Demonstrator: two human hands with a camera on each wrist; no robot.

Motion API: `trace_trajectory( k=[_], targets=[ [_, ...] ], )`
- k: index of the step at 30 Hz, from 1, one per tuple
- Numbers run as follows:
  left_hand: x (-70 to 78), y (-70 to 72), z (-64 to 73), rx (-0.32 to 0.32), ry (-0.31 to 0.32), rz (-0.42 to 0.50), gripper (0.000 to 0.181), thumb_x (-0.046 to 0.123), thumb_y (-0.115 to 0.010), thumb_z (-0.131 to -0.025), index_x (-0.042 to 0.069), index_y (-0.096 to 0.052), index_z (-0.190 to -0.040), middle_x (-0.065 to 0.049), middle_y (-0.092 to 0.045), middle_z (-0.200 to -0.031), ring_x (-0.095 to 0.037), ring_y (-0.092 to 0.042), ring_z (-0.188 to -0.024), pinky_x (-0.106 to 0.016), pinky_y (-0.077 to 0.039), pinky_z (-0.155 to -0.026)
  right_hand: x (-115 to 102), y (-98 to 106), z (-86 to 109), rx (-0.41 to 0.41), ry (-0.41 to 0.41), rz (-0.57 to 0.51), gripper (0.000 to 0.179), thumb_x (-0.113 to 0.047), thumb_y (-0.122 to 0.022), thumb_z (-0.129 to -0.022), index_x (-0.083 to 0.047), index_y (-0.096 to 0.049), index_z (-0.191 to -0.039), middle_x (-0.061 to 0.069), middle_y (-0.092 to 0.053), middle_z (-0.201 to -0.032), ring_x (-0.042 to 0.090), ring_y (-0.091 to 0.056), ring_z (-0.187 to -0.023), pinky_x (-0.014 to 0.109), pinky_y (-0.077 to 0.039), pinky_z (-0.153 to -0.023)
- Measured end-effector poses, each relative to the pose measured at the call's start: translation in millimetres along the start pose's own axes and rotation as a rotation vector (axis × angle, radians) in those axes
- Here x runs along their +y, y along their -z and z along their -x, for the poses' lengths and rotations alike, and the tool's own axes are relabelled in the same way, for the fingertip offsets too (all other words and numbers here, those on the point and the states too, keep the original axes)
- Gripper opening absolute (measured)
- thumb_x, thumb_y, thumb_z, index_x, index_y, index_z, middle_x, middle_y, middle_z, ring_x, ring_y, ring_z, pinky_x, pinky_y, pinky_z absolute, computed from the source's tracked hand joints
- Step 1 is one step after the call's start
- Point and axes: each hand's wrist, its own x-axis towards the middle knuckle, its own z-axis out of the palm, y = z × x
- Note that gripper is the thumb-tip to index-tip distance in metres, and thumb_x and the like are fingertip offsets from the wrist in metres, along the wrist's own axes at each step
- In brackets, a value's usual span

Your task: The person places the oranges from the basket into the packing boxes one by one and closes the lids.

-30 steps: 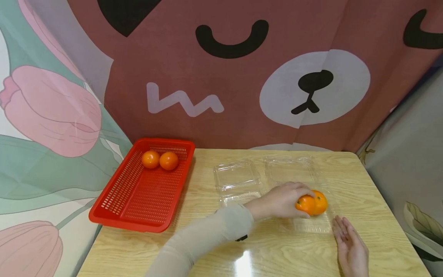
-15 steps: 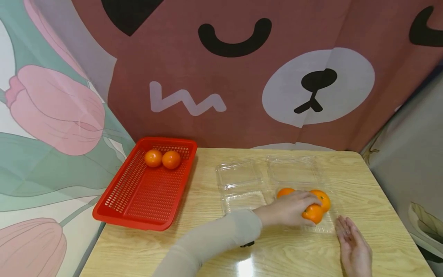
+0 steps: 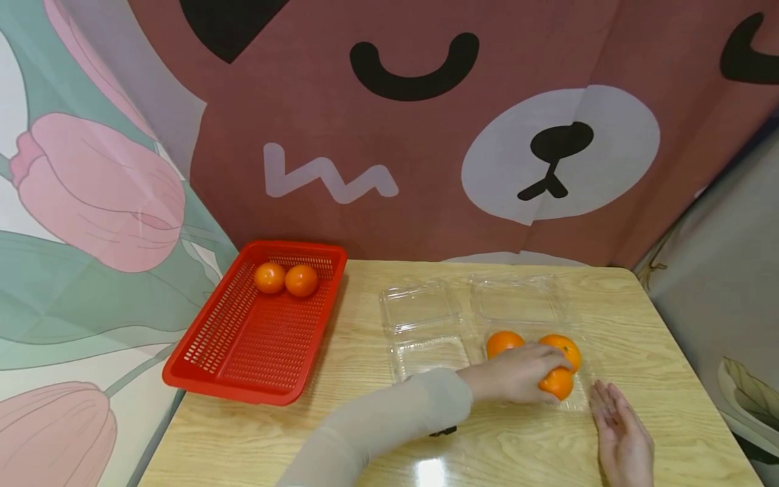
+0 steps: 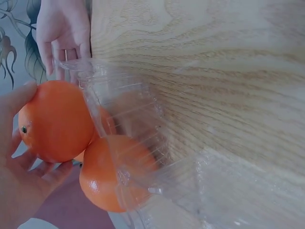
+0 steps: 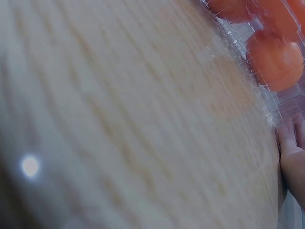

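Observation:
My left hand reaches over the larger clear plastic container and holds an orange by its side. In the left wrist view the thumb and fingers curl round that orange. Two more oranges sit in the container, one at its back right and one at its back left, the latter partly hidden by the hand. My right hand rests on the table by the container's front right corner, fingers straight and holding nothing. Only part of it shows in the right wrist view.
A red plastic basket with two oranges at its far end stands on the left. Between it and the larger container lies a smaller clear container, its lid folded back. A printed curtain hangs behind the wooden table.
My left hand has carried its orange towards the front right of the larger container, uncovering the back-left orange. The right hand stays in place beside the container.

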Motion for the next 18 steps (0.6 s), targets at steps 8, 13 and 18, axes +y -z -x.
trace_trajectory(
  k=[8, 13, 18],
  targets=[
    [3.0, -3.8, -4.9, -0.041, 0.013, -0.039, 0.066, 0.051, -0.065, -0.091, 0.033, -0.041, -0.150, 0.017, -0.030, -0.154, 0.003, -0.022, -0.141, -0.019, -0.015, -0.115, 2.2, 1.1, 0.6, -0.067, -0.002, -0.041, 0.037, -0.008, -0.031, -0.108, 0.008, -0.058, -0.128, 0.023, -0.064, -0.122, 0.027, -0.060, -0.119, 0.033, -0.045, -0.103],
    [4.6, -6.9, -5.6, -0.059, 0.035, -0.053, 0.066, 0.054, -0.065, -0.090, 0.037, -0.041, -0.149, 0.021, -0.028, -0.155, 0.004, -0.021, -0.141, -0.022, -0.019, -0.115, 2.9, -0.7, 0.8, -0.086, -0.003, -0.042, 0.038, -0.008, -0.030, -0.109, 0.008, -0.059, -0.127, 0.023, -0.064, -0.123, 0.027, -0.060, -0.120, 0.034, -0.046, -0.103],
    [3.9, -7.2, -5.6, -0.050, 0.029, -0.053, 0.061, 0.052, -0.063, -0.092, 0.037, -0.043, -0.148, 0.020, -0.031, -0.153, 0.004, -0.025, -0.140, -0.021, -0.023, -0.113, 2.7, -1.2, 0.5, -0.123, -0.001, -0.062, 0.041, -0.007, -0.027, -0.109, 0.011, -0.059, -0.126, 0.025, -0.063, -0.124, 0.029, -0.059, -0.121, 0.035, -0.046, -0.103]
  ],
)
